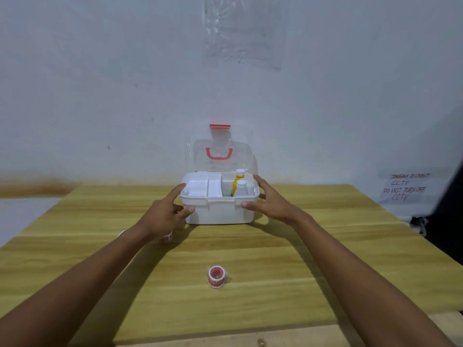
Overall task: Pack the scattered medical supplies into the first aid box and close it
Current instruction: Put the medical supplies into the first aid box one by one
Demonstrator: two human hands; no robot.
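The white first aid box (217,211) stands open on the wooden table (313,259), close to the pale wall, and everything here sits around it.

To the box's left, the person's left hand (164,214) is spread open, forefinger up on the left rim and thumb against the front wall. It presses the box without closing round anything. Just beneath that wrist, in front of the box's left corner, a second roll of tape (167,237) peeks out, mostly hidden by the arm.

Inside the box, a white tray (200,187) fills the left half. The right half holds a yellow bottle (237,182) with a white cap, standing tilted, and a white bottle (241,188) just in front of it. The clear lid (220,156) stands upright behind, its red handle (218,154) and red latch (219,125) showing.

Well in front of the box, near the middle of the table, a red-and-white roll of tape (215,276) lies alone.

On the box's right, the right hand (266,200) is likewise open, fingers along the right rim, thumb on the front edge.

Far right of the box, a handwritten paper notice (404,187) hangs on the wall.
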